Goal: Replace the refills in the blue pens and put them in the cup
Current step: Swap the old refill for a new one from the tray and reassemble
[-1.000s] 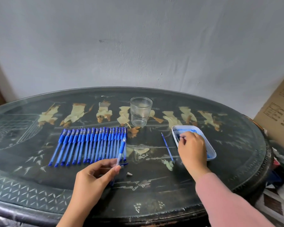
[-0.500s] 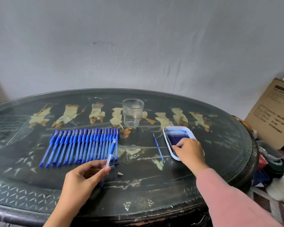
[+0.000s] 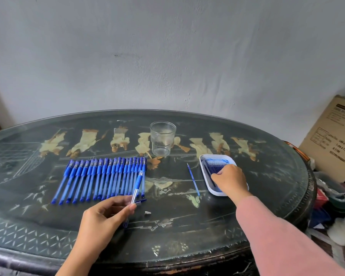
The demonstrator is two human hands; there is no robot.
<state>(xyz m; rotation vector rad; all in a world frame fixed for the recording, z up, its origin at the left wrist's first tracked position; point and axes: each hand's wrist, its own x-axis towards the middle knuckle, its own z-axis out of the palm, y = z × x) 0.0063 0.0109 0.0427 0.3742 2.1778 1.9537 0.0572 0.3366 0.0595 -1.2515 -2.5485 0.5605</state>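
Nearer than the cup (image 3: 162,138), the left grip (image 3: 102,218) pinches a pen (image 3: 136,188) at the row (image 3: 102,178) of pens' right end, while right of the cup the right grip (image 3: 230,180) dips among refills (image 3: 211,168) in a tray (image 3: 213,156), its hold hidden.

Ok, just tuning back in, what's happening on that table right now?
A person is partway through refilling a pen. The left hand holds one blue pen just in front of the row of pens, with a small metal tip lying loose on the table. The right hand reaches into the white tray of refills; whether it has pinched one is hidden. One loose refill lies beside the tray. The glass cup is empty.
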